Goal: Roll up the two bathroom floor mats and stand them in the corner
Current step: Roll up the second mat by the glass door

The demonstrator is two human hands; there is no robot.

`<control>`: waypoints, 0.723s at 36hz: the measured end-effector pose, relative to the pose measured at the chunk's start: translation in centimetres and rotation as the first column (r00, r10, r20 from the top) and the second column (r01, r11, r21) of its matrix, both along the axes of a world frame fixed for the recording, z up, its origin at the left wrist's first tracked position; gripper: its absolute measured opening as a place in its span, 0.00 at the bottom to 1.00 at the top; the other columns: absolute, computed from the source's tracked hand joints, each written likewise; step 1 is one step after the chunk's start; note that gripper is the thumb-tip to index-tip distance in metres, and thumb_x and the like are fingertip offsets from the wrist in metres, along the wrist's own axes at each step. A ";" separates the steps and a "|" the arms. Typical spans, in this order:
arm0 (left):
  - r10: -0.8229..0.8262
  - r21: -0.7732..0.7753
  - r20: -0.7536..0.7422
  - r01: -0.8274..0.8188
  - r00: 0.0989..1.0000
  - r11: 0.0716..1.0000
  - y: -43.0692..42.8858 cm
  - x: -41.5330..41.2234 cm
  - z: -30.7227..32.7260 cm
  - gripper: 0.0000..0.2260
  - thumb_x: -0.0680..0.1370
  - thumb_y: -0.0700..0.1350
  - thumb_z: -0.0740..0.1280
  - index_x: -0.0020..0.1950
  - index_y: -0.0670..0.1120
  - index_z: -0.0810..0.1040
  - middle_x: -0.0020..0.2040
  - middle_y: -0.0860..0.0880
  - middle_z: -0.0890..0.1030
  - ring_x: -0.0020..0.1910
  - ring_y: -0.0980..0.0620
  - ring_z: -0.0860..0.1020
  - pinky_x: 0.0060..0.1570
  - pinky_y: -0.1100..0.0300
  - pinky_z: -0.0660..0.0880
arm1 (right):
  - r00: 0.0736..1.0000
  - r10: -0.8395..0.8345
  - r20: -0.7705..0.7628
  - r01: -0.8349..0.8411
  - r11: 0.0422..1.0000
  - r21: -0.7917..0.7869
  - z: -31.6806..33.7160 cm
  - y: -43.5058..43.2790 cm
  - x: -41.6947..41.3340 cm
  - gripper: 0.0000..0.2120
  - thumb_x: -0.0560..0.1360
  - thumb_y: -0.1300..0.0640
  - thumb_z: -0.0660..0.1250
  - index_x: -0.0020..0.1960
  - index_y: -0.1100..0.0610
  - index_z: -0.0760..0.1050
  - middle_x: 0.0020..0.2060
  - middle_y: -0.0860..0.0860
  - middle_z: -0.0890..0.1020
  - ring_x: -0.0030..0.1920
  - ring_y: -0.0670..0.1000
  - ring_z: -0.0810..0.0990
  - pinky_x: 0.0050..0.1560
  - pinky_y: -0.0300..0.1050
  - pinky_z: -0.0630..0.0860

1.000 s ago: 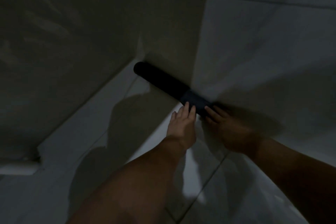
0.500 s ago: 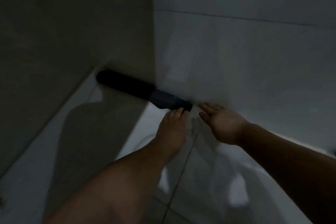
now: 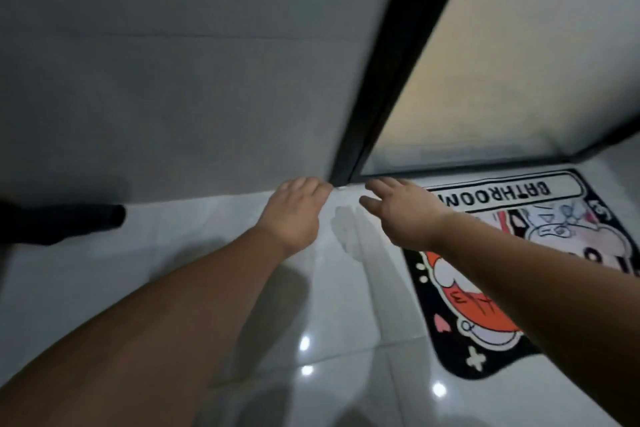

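A dark rolled-up mat [image 3: 59, 224] lies at the far left against the base of the grey wall, partly cut off by the frame edge. A second mat [image 3: 491, 298], black-edged with a cartoon print and the word BATHROOM, lies flat on the white floor at the right, in front of the glass door. My left hand [image 3: 294, 211] hovers over the floor near the door frame's foot, fingers loosely curled, holding nothing. My right hand [image 3: 401, 208] is beside it with fingers spread, empty, just left of the flat mat. My right forearm crosses over that mat.
A black door frame [image 3: 388, 62] rises from the floor behind my hands, with frosted glass [image 3: 519, 62] to its right. A grey tiled wall [image 3: 173, 80] fills the left. The glossy white floor tiles [image 3: 329, 340] reflect light spots.
My view has swung right, away from the dark corner. Both hands have left the rolled mat, which now sits far left. The flat printed mat and glass door have come into view.
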State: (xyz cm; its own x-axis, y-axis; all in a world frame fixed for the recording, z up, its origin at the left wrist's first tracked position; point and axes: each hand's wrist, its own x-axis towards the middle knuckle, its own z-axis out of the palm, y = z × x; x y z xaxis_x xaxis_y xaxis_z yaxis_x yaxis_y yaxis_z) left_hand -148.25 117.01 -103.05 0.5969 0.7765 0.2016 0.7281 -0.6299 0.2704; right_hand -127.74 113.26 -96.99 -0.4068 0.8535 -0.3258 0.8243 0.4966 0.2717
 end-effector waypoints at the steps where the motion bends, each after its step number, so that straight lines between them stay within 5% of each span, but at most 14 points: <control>1: -0.036 0.025 -0.010 0.037 0.999 0.999 -0.2 1.5 0.7 0.22 0.70 0.37 0.62 0.65 0.45 0.69 0.59 0.45 0.74 0.57 0.44 0.70 0.56 0.56 0.60 | 1.000 -0.022 -0.010 0.022 1.000 0.014 0.1 -0.4 1.3 0.24 0.70 0.60 0.60 0.66 0.56 0.66 0.67 0.59 0.67 0.63 0.60 0.69 0.60 0.52 0.68; 9: -0.240 0.011 -0.174 0.246 0.955 0.969 -3.3 11.2 4.9 0.21 0.71 0.38 0.60 0.64 0.46 0.68 0.60 0.48 0.73 0.58 0.47 0.70 0.55 0.55 0.65 | 0.989 -0.143 -0.043 0.145 0.989 0.029 1.6 -5.0 12.8 0.19 0.71 0.61 0.60 0.62 0.57 0.70 0.63 0.58 0.70 0.58 0.59 0.71 0.56 0.52 0.69; 17: -0.199 -0.028 -0.238 0.198 0.951 0.980 -3.9 21.1 10.1 0.14 0.76 0.42 0.58 0.61 0.48 0.72 0.54 0.48 0.78 0.55 0.46 0.74 0.48 0.52 0.71 | 0.938 -0.275 -0.211 0.307 0.942 0.137 4.5 -2.6 25.1 0.16 0.72 0.60 0.60 0.59 0.55 0.73 0.54 0.55 0.76 0.52 0.56 0.75 0.49 0.51 0.74; 23: -0.128 -0.089 -0.247 0.109 0.961 0.990 -4.9 30.3 13.7 0.08 0.76 0.43 0.57 0.53 0.48 0.72 0.50 0.47 0.78 0.50 0.45 0.74 0.38 0.57 0.65 | 0.803 -0.426 -0.417 0.517 0.845 0.132 4.1 -3.4 33.1 0.14 0.71 0.59 0.60 0.56 0.56 0.74 0.51 0.57 0.76 0.52 0.59 0.75 0.49 0.50 0.71; 26: -0.130 -0.139 -0.209 0.102 0.969 0.985 -5.3 33.5 13.7 0.11 0.77 0.44 0.57 0.58 0.48 0.73 0.54 0.48 0.78 0.52 0.46 0.75 0.41 0.57 0.68 | 0.625 -0.582 -0.520 0.694 0.720 0.027 2.2 -5.1 35.8 0.14 0.71 0.59 0.60 0.56 0.57 0.74 0.53 0.58 0.76 0.53 0.61 0.76 0.51 0.51 0.72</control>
